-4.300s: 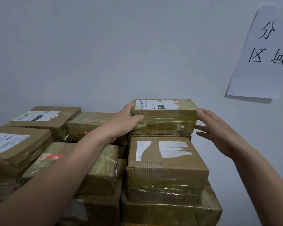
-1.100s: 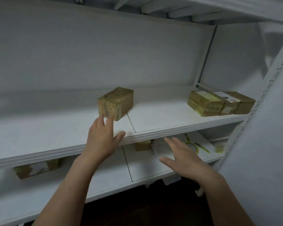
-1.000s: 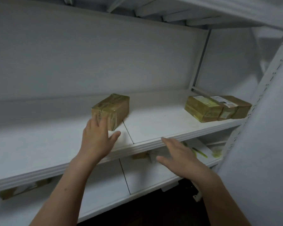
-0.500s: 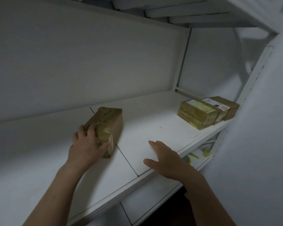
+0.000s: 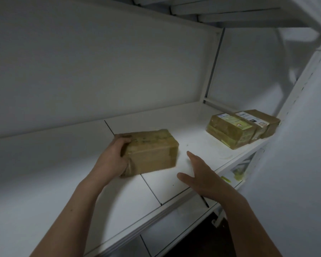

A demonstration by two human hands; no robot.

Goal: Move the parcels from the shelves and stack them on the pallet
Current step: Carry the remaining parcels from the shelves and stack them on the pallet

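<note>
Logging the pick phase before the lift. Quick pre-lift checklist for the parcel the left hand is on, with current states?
1. Left hand grip on the parcel: ok, fingers curl over its left end.
2. Right hand on the parcel: not ok, it is open and apart from the right end.
3. Parcel flat on the shelf: cannot tell, its right end is blurred.
4. Way to the shelf's front edge: ok, nothing shows between parcel and edge.
5. Other parcels: ok, they sit apart at the shelf's right end.
</note>
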